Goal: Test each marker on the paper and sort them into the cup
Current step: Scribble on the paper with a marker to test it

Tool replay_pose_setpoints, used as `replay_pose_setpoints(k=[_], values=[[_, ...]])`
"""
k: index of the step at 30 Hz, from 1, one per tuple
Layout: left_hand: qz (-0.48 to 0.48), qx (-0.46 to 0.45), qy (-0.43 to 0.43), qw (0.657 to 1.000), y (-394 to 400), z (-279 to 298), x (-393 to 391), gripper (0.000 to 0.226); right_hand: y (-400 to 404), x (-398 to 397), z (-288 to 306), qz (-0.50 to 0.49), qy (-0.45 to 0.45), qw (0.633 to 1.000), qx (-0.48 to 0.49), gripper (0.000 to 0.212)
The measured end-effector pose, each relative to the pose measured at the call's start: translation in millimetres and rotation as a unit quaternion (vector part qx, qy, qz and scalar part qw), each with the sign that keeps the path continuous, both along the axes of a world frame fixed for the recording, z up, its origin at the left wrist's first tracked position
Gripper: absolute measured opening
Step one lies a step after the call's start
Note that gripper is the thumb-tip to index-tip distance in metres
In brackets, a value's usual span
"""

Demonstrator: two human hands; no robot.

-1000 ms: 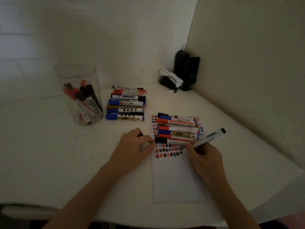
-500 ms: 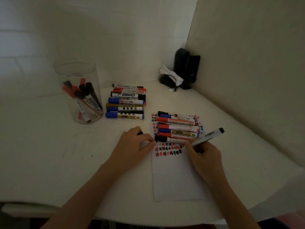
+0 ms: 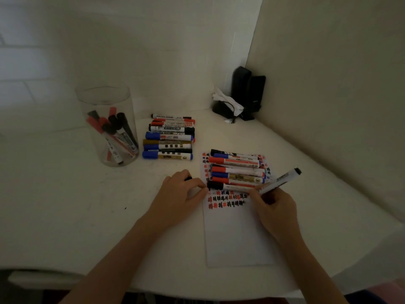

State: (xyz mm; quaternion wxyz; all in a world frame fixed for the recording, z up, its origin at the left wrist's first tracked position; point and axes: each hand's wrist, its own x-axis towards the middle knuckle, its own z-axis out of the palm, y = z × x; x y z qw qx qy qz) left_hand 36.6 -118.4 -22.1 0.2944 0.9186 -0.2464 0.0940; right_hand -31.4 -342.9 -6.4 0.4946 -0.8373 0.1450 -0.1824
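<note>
- Right hand (image 3: 274, 208): fingers curled round a marker (image 3: 279, 181), tip down on the paper (image 3: 237, 235), black end raised toward the right wall.
- Marker tip: sits at the end of the lowest row of red and black test marks (image 3: 225, 199).
- Left hand (image 3: 178, 199): rests on the table (image 3: 65, 205) just left of the paper, fingers curled, thumb touching the paper's left edge. A small black object, likely a cap (image 3: 188, 178), shows at the fingertips; the grip on it cannot be confirmed.
- Paper: lies flat at the table's front, lower part blank.
- Pile on paper (image 3: 237, 171): capped markers with red, blue and black caps lie across the paper's upper end, side by side.
- Second pile (image 3: 169, 139): more markers lie on the bare table, between the paper and the cup.
- Cup (image 3: 108, 126): clear, upright, at the left rear of the table, well apart from both hands; it holds several red and black markers leaning inside.
- Rear corner: black devices (image 3: 247, 91) and white crumpled material (image 3: 226, 100).
</note>
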Motion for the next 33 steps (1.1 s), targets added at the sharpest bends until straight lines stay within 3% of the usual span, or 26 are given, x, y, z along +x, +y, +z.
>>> replay_pose_setpoints(k=[2,5,8,15,19,22,33], values=[[-0.009,-0.043,0.053,0.998,0,6,-3,0.024,-2,-1,3,-0.012,-0.014,0.999,0.05,0.015],[-0.02,-0.184,0.145,0.972,4,17,-6,0.026,-2,-3,10,-0.03,-0.035,0.993,0.107,0.017],[-0.037,-0.224,0.178,0.957,19,19,-6,0.035,0,-4,13,-0.043,-0.026,0.994,0.098,0.026],[-0.03,-0.33,0.209,0.92,48,10,-23,0.038,25,-1,28,0.001,-0.023,0.994,0.111,0.016],[-0.006,-0.331,0.188,0.925,48,14,-20,0.023,75,5,40,0.078,-0.006,0.983,0.167,0.014],[-0.003,-0.336,0.171,0.926,49,15,-19,0.018,104,10,45,0.078,0.0,0.97,0.231,0.017],[-0.016,-0.348,0.159,0.924,50,14,-16,0.022,121,16,39,0.078,0.02,0.97,0.228,0.022]])
